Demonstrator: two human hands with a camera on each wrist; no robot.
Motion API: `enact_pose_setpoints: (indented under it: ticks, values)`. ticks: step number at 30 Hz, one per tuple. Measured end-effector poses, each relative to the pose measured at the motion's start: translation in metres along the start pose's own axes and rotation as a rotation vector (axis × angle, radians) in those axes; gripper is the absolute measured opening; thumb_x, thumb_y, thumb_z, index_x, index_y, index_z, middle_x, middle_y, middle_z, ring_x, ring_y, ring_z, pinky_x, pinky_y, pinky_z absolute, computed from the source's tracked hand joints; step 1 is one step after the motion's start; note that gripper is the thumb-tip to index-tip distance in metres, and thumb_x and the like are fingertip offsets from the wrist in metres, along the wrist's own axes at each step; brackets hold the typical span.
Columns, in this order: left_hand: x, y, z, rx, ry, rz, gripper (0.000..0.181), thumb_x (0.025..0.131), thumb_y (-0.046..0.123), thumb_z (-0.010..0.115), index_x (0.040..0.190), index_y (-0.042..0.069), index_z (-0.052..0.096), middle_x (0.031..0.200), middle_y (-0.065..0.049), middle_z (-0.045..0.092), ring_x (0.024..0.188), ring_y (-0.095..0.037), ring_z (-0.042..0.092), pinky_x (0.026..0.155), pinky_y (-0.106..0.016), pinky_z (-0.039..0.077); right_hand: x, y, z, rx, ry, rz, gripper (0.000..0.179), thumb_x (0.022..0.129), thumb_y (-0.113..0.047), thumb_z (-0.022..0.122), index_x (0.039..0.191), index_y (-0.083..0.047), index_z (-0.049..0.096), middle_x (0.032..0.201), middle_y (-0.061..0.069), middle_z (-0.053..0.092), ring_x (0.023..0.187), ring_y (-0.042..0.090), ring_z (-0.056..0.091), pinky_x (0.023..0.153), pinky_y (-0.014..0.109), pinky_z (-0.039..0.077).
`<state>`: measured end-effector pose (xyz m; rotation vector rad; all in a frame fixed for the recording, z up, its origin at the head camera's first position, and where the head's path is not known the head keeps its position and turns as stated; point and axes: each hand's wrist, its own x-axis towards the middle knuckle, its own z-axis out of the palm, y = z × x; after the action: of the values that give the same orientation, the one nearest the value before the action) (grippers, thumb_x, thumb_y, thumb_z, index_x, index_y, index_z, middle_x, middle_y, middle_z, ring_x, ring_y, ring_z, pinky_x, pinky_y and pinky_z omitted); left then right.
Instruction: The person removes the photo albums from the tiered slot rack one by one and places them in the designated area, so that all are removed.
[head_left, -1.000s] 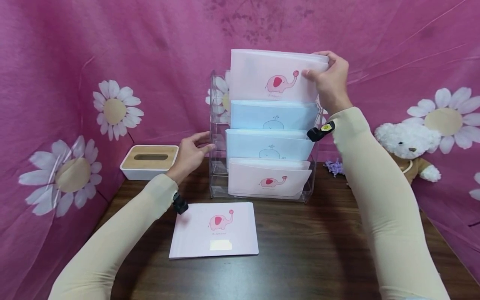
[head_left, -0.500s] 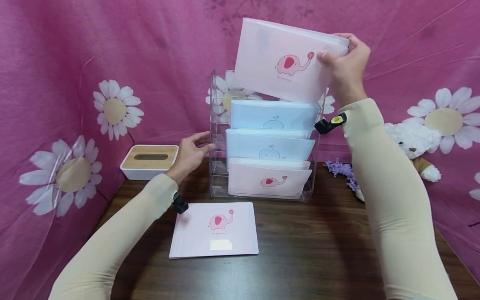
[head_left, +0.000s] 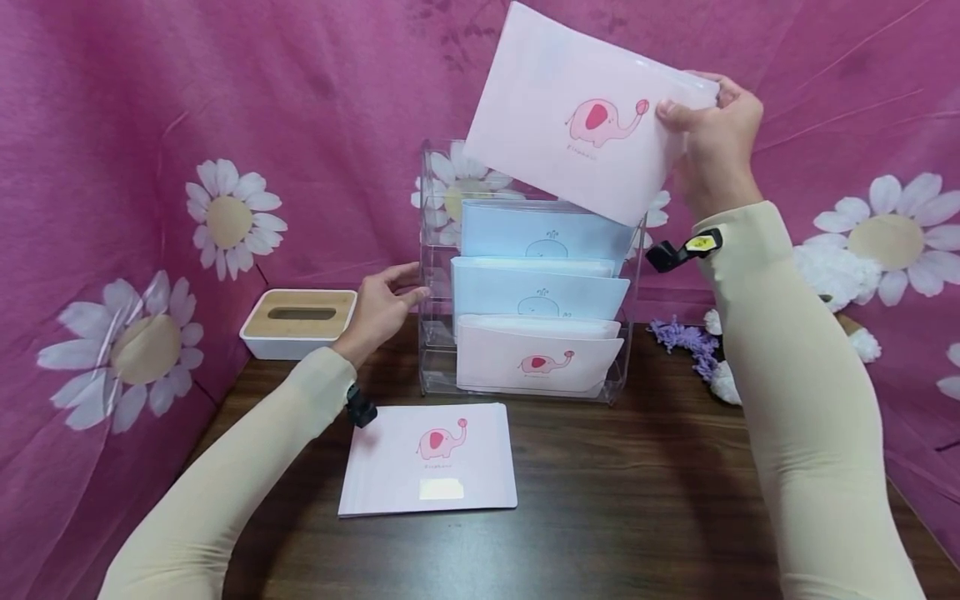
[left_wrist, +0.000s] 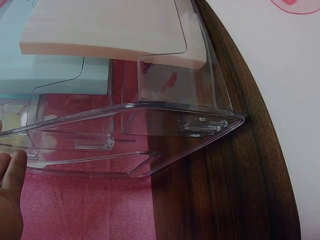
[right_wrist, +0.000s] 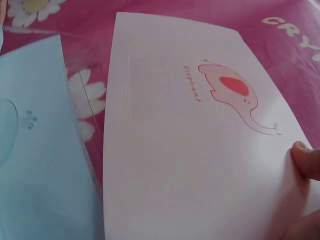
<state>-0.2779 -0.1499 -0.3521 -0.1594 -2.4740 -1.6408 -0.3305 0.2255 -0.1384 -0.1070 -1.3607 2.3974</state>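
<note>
In the head view, my right hand [head_left: 720,137] pinches the right edge of a pink folder [head_left: 555,100] with an elephant drawing. Its thumb lies on the front, and the folder is tilted, its lower right corner in front of an upper blue whale folder [head_left: 517,225]. The right wrist view shows the same elephant print and my thumb [right_wrist: 306,159]. My left hand [head_left: 378,308] touches the left side of a clear tiered rack [head_left: 438,333] with its fingertips. Lower in the rack stand another blue folder [head_left: 495,292] and a pink folder [head_left: 487,362].
Another pink elephant folder [head_left: 382,467] lies flat on the wooden table [head_left: 600,500] before the rack. A white tissue box [head_left: 281,348] with a wooden lid stands at left. Purple shredded material [head_left: 686,337] and a white teddy bear [head_left: 832,271] are at right, partly behind my arm.
My right hand has lifted the pink folder up out of the rack's top tier and to the right, tilting it. The left hand stays at the rack's side.
</note>
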Motion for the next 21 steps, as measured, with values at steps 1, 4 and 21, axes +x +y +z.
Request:
enact_pose_setpoints:
  ticks: [1,4,21]
  values:
    - [0.000,0.000,0.000,0.003,-0.003,0.000,0.050,0.093,0.016,0.075,0.141,0.012,0.061,0.131,-0.012,0.070,0.120,-0.025,0.068,0.098,-0.037,0.060,-0.001,0.001,-0.002,0.008,-0.003,0.013,0.036,0.077,0.026,0.068,0.099,-0.001,0.070,0.105,0.007,0.072,0.096,0.022,0.068,0.073,0.033,0.065]
    - [0.000,0.000,0.001,0.006,-0.005,-0.004,0.051,0.093,0.018,0.075,0.141,0.013,0.061,0.131,-0.011,0.070,0.121,-0.025,0.068,0.100,-0.037,0.059,-0.004,0.006,-0.009,0.035,-0.023,0.034,0.033,0.078,0.026,0.066,0.099,0.001,0.070,0.102,0.009,0.072,0.094,0.024,0.069,0.069,0.034,0.065]
    - [-0.001,0.002,0.000,0.014,0.000,-0.001,0.051,0.093,0.019,0.074,0.142,0.013,0.060,0.131,-0.011,0.069,0.120,-0.024,0.068,0.098,-0.039,0.060,-0.036,0.035,-0.064,0.193,-0.092,0.071,0.034,0.074,0.030,0.066,0.100,0.007,0.066,0.094,0.015,0.073,0.085,0.026,0.073,0.066,0.037,0.066]
